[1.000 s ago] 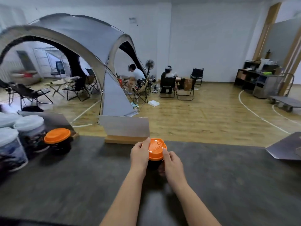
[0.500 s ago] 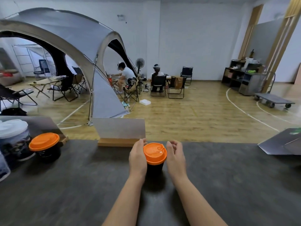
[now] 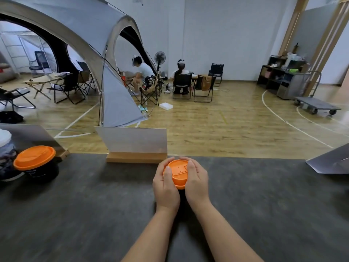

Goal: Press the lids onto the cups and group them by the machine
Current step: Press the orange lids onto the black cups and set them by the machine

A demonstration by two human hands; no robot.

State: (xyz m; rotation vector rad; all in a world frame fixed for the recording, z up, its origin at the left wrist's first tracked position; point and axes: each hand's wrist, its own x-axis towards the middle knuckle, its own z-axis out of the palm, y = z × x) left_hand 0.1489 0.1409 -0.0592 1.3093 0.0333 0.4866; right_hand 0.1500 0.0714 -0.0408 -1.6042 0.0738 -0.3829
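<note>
Orange lid (image 3: 179,172) near table (image 3: 264,205) far edge, bare surface either side; left hand (image 3: 165,183) and right hand (image 3: 197,181) cup its rim.

Lidded cup (image 3: 179,173) between both hands, sign (image 3: 136,143) behind

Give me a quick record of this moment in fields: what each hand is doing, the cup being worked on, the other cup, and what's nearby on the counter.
left hand: curled round the left side of the orange lid, thumb on top
right hand: curled round the lid's right side, thumb on top
orange lid: sits on a dark cup, mostly hidden by the hands
second cup: dark, orange lid on, stands at the far left
white-lidded container: just left of the second cup, partly out of frame
sign stand: upright panel in a wooden base, behind the hands
counter: dark grey
</note>
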